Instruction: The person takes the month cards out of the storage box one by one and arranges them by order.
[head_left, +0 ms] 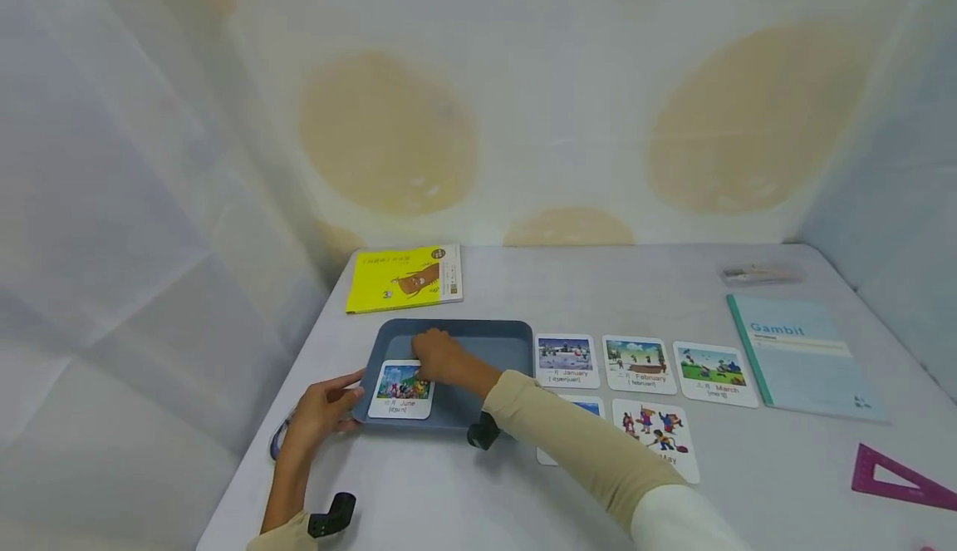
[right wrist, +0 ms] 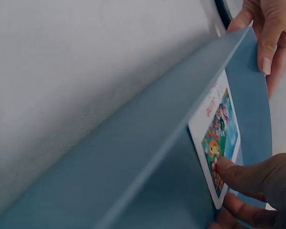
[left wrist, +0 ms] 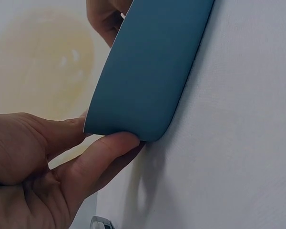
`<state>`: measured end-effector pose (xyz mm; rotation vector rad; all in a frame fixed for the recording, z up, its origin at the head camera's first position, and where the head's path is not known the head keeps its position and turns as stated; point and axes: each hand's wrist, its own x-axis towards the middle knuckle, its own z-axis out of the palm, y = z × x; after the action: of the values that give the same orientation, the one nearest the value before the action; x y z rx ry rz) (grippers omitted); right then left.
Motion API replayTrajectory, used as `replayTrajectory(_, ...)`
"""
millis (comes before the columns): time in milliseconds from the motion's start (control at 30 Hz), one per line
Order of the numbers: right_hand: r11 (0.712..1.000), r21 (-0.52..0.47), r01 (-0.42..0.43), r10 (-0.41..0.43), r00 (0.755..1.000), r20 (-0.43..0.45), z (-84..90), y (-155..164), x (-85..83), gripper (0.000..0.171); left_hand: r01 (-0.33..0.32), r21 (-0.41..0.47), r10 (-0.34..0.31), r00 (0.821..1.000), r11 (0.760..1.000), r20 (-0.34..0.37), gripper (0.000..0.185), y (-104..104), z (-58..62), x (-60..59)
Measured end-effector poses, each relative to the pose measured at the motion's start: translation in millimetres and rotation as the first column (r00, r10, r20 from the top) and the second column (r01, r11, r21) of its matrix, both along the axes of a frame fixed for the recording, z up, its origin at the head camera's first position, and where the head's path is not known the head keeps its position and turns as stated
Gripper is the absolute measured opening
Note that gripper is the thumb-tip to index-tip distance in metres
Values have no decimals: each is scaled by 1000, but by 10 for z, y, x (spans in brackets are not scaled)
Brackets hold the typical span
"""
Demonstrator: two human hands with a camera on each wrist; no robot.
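Observation:
A blue-grey tray stands on the white table, and a June picture card lies in its left part. My left hand grips the tray's left end, with fingers on both sides of the wall. Reaching into the tray, my right hand pinches the card's edge. In the right wrist view, the thumb lies on the card's picture, while the other fingers are at its edge, partly hidden. Right of the tray lie the January, February and March cards.
A May card and another card, partly hidden by my right sleeve, lie nearer. A yellow book sits behind the tray. At right are a pale-blue notebook, a clear pouch and a magenta set square. A dark-rimmed object is beside my left hand.

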<state>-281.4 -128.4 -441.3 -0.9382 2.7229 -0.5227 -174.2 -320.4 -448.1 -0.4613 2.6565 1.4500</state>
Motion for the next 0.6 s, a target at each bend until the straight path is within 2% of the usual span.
replayTrajectory(100,999,-45,5,-4,999,35,-24,25,-30,32,10,0,-10,1000,1000,-9,42,32,17,-18)
replayTrajectory(133,997,-82,-11,13,1000,23,-54,40,-57,30,15,-1,-15,1000,1000,-13,42,43,25,-25)
replayTrajectory(267,987,-152,-42,45,999,18,14,103,-85,21,23,-6,-23,1000,1000,-5,43,56,28,-36)
replayTrajectory(333,985,-168,-48,54,998,33,88,147,-87,17,20,-6,-20,1000,1000,3,43,46,15,-34)
replayTrajectory(500,984,-178,-3,29,989,143,286,293,-96,20,12,-10,-12,1000,1000,23,44,-4,-31,-8)
replayTrajectory(600,980,-200,10,20,989,148,419,467,-117,20,22,-10,-21,1000,1000,20,45,-5,-28,-14)
